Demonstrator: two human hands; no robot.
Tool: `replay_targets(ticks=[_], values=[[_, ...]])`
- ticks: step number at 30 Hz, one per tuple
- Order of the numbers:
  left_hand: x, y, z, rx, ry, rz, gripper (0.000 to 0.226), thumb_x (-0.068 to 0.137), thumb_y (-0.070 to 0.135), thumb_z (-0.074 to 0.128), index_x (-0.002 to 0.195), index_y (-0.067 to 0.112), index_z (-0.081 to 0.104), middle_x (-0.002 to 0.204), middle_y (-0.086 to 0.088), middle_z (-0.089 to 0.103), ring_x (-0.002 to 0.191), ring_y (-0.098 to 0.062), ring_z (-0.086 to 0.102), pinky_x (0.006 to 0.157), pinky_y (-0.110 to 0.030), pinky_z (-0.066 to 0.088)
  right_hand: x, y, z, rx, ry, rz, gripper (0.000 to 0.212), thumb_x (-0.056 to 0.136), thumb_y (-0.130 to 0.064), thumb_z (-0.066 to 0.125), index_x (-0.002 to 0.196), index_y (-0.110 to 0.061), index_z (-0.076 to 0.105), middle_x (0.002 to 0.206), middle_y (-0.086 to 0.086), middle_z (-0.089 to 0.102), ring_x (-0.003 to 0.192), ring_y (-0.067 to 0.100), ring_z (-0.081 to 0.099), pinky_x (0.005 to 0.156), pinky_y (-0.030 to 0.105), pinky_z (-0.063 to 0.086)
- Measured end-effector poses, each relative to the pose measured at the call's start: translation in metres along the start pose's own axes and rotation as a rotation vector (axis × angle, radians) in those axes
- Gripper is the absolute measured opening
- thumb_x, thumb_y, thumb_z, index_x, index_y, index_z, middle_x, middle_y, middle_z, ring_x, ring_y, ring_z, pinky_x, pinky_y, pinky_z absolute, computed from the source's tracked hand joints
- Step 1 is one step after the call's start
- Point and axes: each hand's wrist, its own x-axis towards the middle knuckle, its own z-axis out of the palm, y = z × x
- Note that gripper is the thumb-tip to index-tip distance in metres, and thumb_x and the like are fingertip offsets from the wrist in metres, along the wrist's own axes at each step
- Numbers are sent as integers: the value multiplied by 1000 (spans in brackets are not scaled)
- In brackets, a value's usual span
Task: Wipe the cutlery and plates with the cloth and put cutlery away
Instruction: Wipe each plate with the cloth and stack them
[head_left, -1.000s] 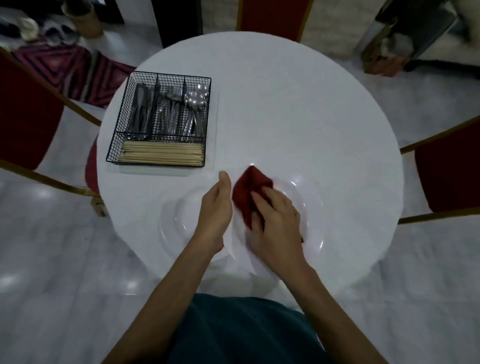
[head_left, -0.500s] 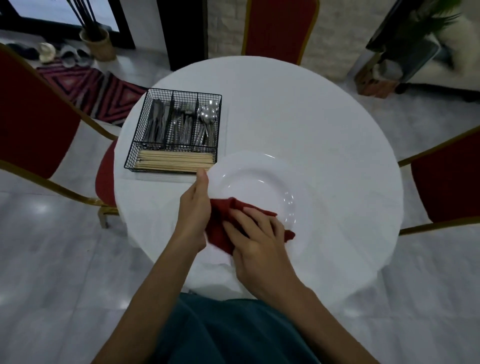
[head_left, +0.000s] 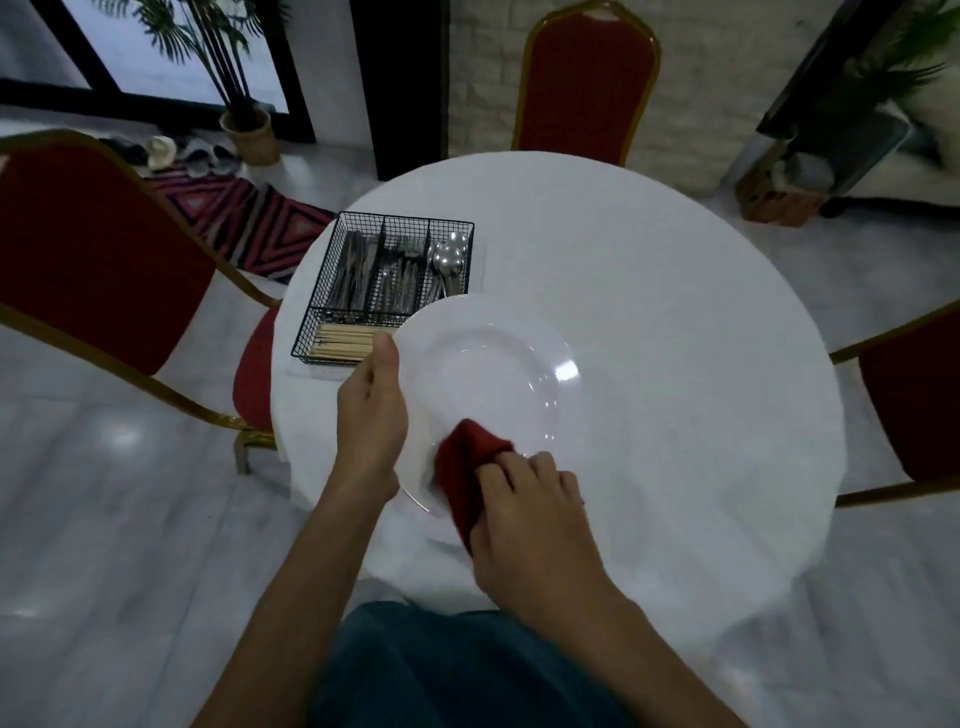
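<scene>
Round white table (head_left: 675, 312) fills the middle, w/ red chairs (head_left: 93, 249) left, far & right. The big white plate (head_left: 483, 364) is near-left of centre, apparently lifted and tilted toward the person. Its far-left rim covers the near-right corner of the wire basket (head_left: 324, 306), so can't tell if they touch. The basket stands on the table's far-left part. The left hand (head_left: 371, 410) grips the plate's left rim, thumb on the upper face, other fingers hidden behind. The right hand (head_left: 530, 509) has its fingers curled round the red cloth (head_left: 467, 462), pressing it on the plate's near rim. The cutlery (head_left: 395, 270) lies in the basket's far compartments, spoons rightmost; chopsticks (head_left: 343, 340) fill the near one.

Risks, as I judge them:
- The plate hangs mostly on a one-hand rim grip, so a hard wipe stroke could twist it loose & drop it on table or floor.
- Swinging it left could knock the basket.
- The cloth is bunched small, so it prob. misses areas, e.g. the far rim.
</scene>
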Motion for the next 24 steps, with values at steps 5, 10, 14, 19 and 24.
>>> replay_targets(ticks=[5, 10, 14, 19, 24], values=[[-8, -5, 11, 44, -62, -25, 43, 101, 59, 37, 99, 31, 68, 102, 3, 73, 101, -15, 68, 89, -35, 55, 30, -17, -11, 301, 121, -76, 58, 98, -31, 59, 150, -23, 36, 158, -6, 32, 139, 19, 28, 118, 38, 28], [-16, -5, 14, 67, -104, 9, 41, 101, 60, 38, 105, 33, 69, 108, 10, 72, 107, -14, 67, 95, -41, 53, 48, 53, 4, 19, 248, 29, 59, 91, -23, 46, 150, -16, 44, 161, 3, 35, 136, 31, 38, 102, 48, 34], [-10, 2, 6, 50, -31, 19, 36, 102, 57, 37, 94, 35, 65, 98, 11, 69, 99, -14, 66, 76, -32, 54, 21, 76, 6, -127, 138, 7, 44, 91, -17, 58, 135, -20, 60, 149, -1, 47, 116, 31, 47, 84, 38, 31], [-13, -9, 21, 42, -45, 52, 42, 98, 63, 40, 94, 32, 68, 101, 9, 73, 105, -15, 68, 94, -38, 54, -3, 24, -5, 77, -32, -152, 42, 95, -23, 61, 137, -21, 59, 143, -2, 47, 113, 26, 41, 85, 34, 35], [-29, -13, 47, 103, -103, 205, 61, 104, 53, 37, 88, -1, 59, 80, -10, 62, 75, -16, 54, 75, -37, 48, 37, 39, -16, 137, 236, 28, 63, 88, -32, 44, 147, -12, 49, 157, 15, 36, 130, 39, 37, 103, 51, 41]])
